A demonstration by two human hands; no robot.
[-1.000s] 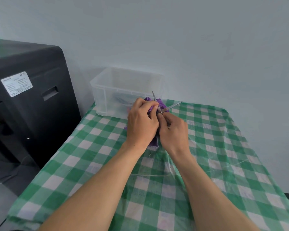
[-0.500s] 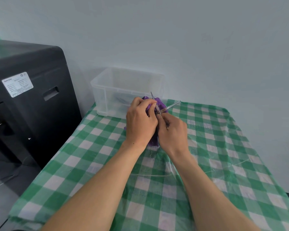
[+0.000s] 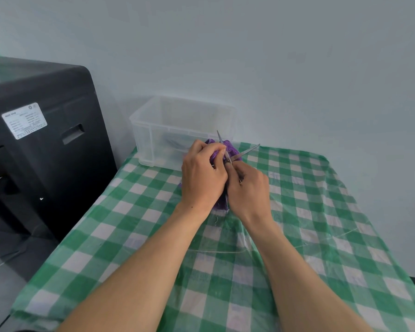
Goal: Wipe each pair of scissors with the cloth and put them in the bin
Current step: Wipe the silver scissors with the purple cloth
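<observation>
Barely shifted: left grip (image 3: 203, 174) kept rubbing cloth (image 3: 234, 147) on scissors (image 3: 247, 151), blades toward twelve and two o'clock; right grip (image 3: 248, 191) clasped the handles.

hands 2: left hand (image 3: 203, 178), right hand (image 3: 248, 188) | scissors (image 3: 248, 150) 1 pair, gripped | cloth (image 3: 233, 147) 1, gripped | bin (image 3: 153, 125) 1, beyond grip | table (image 3: 297, 212) 1 | black machine (image 3: 46, 152) 1

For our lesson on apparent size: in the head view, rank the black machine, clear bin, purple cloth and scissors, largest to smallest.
black machine
clear bin
purple cloth and scissors: unranked; left hand and right hand hide both.
</observation>
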